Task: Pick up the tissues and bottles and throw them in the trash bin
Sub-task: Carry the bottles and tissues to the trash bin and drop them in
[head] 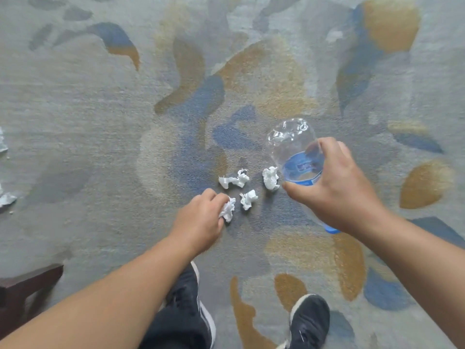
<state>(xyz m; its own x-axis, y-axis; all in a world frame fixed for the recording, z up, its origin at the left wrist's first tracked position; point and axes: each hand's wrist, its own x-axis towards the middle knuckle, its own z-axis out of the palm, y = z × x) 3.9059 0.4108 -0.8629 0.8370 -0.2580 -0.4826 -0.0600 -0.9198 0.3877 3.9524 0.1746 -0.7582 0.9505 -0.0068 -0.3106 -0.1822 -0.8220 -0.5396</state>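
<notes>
My right hand grips a clear plastic bottle with a blue label, held above the carpet with its base pointing away from me and its blue cap showing under my wrist. My left hand pinches a crumpled white tissue down at the carpet. Three more crumpled tissues lie loose just beyond: one right beside the held one, one farther away, one close under the bottle. No trash bin is in view.
The floor is a grey carpet with blue and ochre patches. A dark wooden furniture piece juts in at lower left. Crumpled silvery scraps lie at the left edge. My black shoes stand at the bottom.
</notes>
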